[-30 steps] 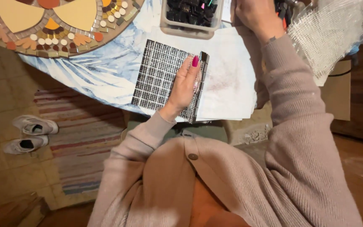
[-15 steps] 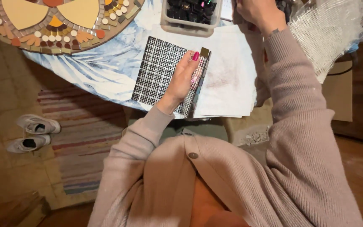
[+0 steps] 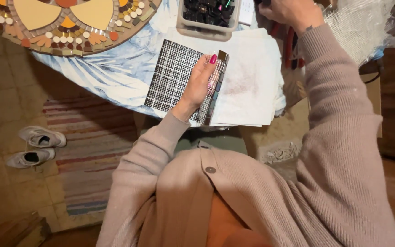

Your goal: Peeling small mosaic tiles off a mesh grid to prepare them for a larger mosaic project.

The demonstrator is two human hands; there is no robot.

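Round table (image 3: 129,75) under a blue-white leaf-print cloth. White paper sheet (image 3: 252,84) beside a dark mosaic tile sheet (image 3: 172,75), long axis running away from the body, tilted right. Left hand (image 3: 200,82) flat on it, fingers extended, gripping nothing. Right hand (image 3: 291,11) near the top edge, grip impossible to tell.

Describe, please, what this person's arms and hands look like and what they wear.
Both arms wear long sleeves of a beige ribbed knit cardigan with round buttons. The left hand is bare, its nails painted pink-red. The right hand is bare too, partly cut off by the frame's top edge.
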